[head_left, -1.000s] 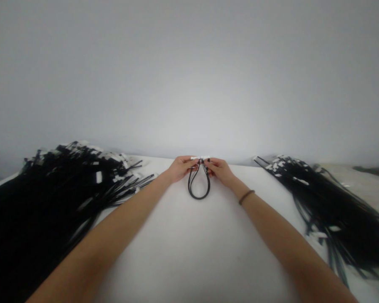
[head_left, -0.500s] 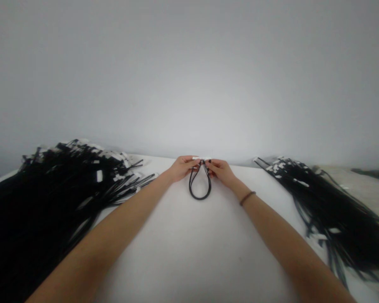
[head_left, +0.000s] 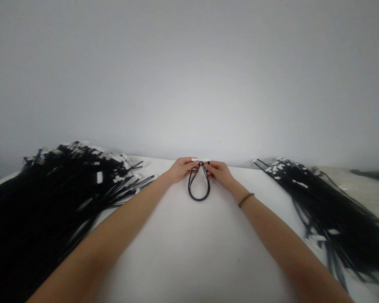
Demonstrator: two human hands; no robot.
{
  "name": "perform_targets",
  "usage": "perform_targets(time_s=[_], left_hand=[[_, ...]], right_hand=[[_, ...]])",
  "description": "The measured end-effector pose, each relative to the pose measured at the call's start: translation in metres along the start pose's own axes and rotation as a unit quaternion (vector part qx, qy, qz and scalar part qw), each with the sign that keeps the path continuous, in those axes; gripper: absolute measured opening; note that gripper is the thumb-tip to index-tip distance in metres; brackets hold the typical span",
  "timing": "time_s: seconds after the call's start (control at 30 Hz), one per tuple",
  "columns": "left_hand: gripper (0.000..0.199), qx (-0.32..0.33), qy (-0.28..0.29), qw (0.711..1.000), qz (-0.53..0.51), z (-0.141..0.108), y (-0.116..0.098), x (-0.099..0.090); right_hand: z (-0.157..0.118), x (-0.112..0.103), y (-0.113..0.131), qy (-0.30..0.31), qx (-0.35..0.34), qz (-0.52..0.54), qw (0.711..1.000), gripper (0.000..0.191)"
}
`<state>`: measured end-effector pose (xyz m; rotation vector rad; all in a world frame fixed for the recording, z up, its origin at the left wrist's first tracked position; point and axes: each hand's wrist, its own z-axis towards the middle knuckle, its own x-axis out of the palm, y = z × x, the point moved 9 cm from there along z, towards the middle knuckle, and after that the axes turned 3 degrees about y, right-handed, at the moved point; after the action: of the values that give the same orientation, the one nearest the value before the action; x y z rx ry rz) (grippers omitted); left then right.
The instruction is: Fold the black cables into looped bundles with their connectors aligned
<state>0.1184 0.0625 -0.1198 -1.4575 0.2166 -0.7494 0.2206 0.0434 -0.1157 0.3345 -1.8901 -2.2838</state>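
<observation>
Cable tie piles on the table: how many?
2. A large heap of ties lies at the left of the white table, a smaller heap of ties at the right. The held cable tie loop is separate. Both heaps run past the frame, so more could be hidden.

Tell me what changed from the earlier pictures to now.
The left hand and right hand have drawn slightly toward the person, still pinching the looped black cable tie at its top. The left heap of white-tagged black cable ties and the right heap stayed put.
</observation>
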Motion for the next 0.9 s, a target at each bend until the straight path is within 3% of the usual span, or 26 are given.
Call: perform_targets(time_s=[0.9], left_hand=[[0.022, -0.023, 0.029, 0.999, -0.027, -0.0004, 0.0043, -0.001]], right_hand=[[0.0027, 0.0025, -0.0018, 0.025, -0.023, 0.008, 0.999, 0.031]])
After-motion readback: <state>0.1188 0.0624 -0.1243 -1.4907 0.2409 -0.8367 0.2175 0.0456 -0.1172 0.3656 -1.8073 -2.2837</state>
